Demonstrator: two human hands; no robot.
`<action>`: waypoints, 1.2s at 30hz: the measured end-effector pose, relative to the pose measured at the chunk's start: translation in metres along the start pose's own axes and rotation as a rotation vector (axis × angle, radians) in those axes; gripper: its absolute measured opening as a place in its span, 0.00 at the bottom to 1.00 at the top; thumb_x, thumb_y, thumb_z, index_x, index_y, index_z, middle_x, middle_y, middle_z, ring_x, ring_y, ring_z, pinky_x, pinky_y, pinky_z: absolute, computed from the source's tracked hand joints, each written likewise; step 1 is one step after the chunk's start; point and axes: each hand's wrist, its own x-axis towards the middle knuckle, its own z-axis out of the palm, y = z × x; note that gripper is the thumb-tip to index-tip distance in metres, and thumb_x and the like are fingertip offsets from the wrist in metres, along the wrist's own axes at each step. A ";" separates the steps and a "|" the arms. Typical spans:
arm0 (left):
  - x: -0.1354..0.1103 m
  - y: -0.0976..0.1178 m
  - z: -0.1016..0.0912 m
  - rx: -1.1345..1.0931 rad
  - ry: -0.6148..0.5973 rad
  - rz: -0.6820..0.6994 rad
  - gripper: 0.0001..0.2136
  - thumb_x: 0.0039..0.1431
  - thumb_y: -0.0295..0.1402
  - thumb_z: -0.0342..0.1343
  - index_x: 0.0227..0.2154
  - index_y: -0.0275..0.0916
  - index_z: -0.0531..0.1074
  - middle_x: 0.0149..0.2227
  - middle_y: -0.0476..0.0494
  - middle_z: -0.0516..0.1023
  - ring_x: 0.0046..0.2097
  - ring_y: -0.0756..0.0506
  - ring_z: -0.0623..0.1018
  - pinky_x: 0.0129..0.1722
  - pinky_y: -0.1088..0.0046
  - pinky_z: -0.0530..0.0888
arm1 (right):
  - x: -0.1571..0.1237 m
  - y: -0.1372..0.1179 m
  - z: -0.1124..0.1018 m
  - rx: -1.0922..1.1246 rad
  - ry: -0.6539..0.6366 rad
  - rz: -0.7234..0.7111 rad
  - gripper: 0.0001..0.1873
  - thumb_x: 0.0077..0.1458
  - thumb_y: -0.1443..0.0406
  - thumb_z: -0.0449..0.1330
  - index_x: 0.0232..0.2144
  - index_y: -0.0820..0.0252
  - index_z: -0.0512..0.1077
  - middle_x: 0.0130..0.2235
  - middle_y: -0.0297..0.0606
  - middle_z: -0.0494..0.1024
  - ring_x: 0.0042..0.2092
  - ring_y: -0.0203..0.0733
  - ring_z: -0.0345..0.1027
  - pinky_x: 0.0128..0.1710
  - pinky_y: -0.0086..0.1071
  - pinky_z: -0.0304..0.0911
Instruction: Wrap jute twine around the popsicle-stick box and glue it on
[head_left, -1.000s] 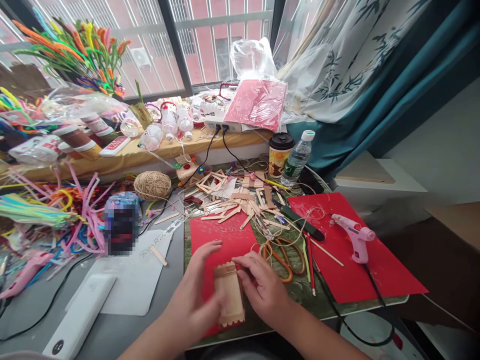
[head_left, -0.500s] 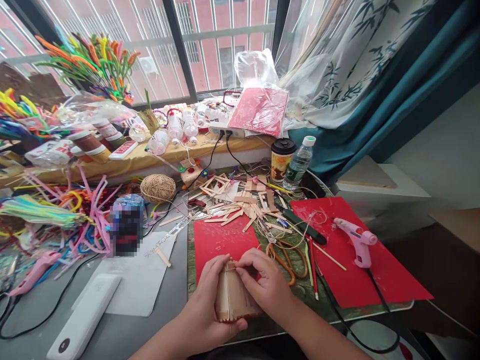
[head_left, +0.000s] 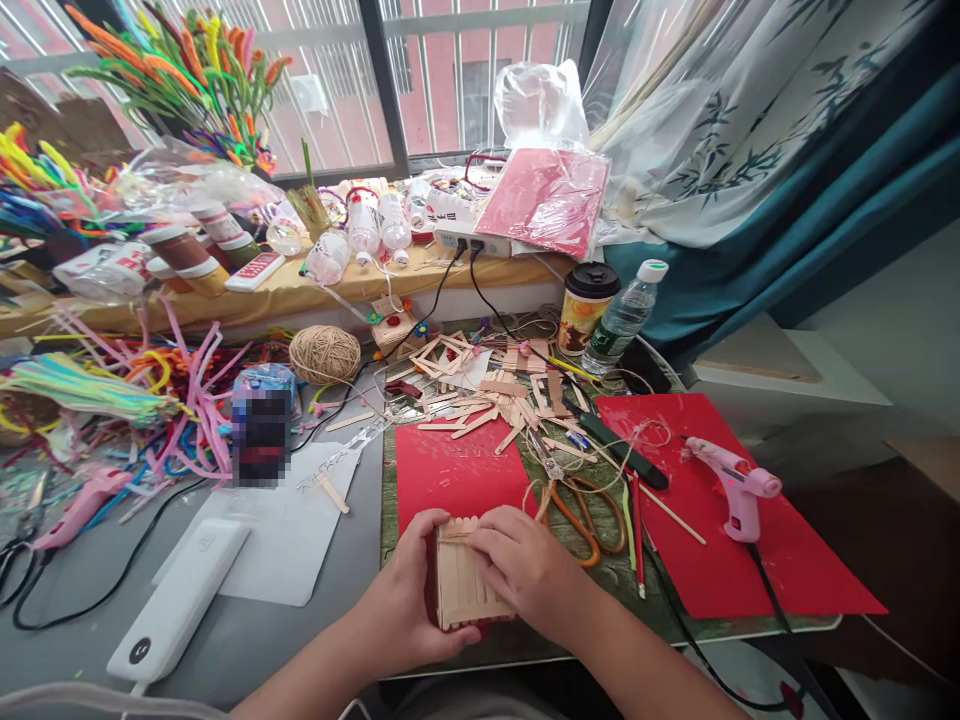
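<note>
A small box of wooden craft sticks (head_left: 469, 585) sits low in front of me, its slatted face turned up towards me. My left hand (head_left: 409, 590) grips it from the left, thumb along the bottom edge and fingers behind the far left corner. A thin strand of twine (head_left: 454, 537) runs across the face near the top edge. Over the box's upper right, my right hand (head_left: 525, 565) is closed, its fingers pinched at the strand; their tips are partly hidden. A red sheet (head_left: 457, 475) lies just beyond the box.
Scissors with orange handles (head_left: 581, 520) lie right of my hand, beside a red pencil (head_left: 639, 540). A pink glue gun (head_left: 739, 485) rests on another red sheet. Loose craft sticks (head_left: 502, 395), a twine ball (head_left: 325, 354), a coffee cup (head_left: 583, 320) and a water bottle (head_left: 622, 320) stand farther back.
The box has turned in my hands, from a corner edge facing me to a flat slatted face. My right fingers have moved onto its upper face. The view has shifted slightly.
</note>
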 end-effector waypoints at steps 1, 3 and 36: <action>-0.001 -0.001 -0.001 0.018 -0.005 -0.015 0.51 0.49 0.43 0.73 0.67 0.46 0.44 0.63 0.29 0.63 0.61 0.29 0.73 0.60 0.49 0.74 | 0.001 0.000 0.000 -0.012 -0.025 -0.008 0.08 0.67 0.72 0.58 0.46 0.58 0.73 0.43 0.43 0.78 0.43 0.48 0.72 0.45 0.42 0.73; -0.003 -0.004 -0.002 0.051 -0.004 -0.044 0.51 0.47 0.42 0.74 0.67 0.46 0.47 0.63 0.30 0.64 0.61 0.29 0.73 0.60 0.48 0.74 | 0.003 -0.001 -0.002 -0.052 -0.069 0.004 0.08 0.65 0.73 0.59 0.45 0.58 0.73 0.43 0.43 0.78 0.43 0.48 0.71 0.45 0.41 0.72; 0.042 0.018 -0.010 -0.055 0.011 -0.097 0.06 0.72 0.36 0.52 0.46 0.43 0.71 0.45 0.43 0.78 0.45 0.42 0.77 0.46 0.65 0.74 | -0.018 0.020 -0.026 0.192 0.123 0.442 0.10 0.57 0.73 0.60 0.27 0.56 0.67 0.32 0.34 0.70 0.35 0.40 0.66 0.35 0.32 0.62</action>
